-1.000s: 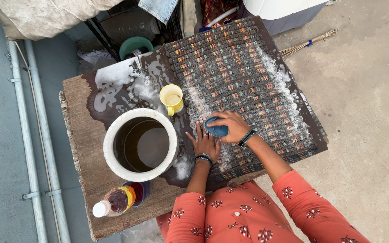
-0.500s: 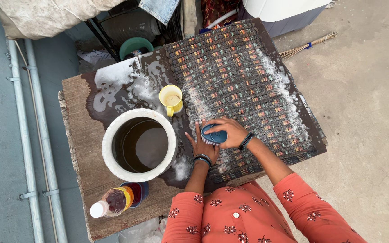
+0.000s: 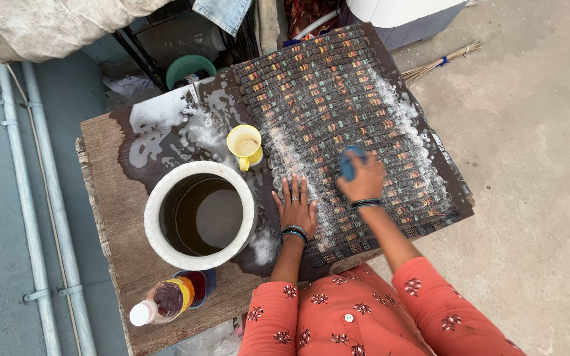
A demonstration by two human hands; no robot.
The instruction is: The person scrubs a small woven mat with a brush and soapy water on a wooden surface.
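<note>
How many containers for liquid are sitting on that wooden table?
3: a big white bucket of water left of the left hand, a yellow mug beside the mat, and a plastic bottle lying at the near edge. Something may be hidden under it.

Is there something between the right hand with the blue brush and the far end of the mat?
Nothing visible. The right hand holds the brush on the mat, and the ribbed surface beyond it shows only soap foam. The yellow cup and the bucket stand off the mat's left edge. The left hand lies flat nearer the person.

Head camera looks steeply down, close.
</note>
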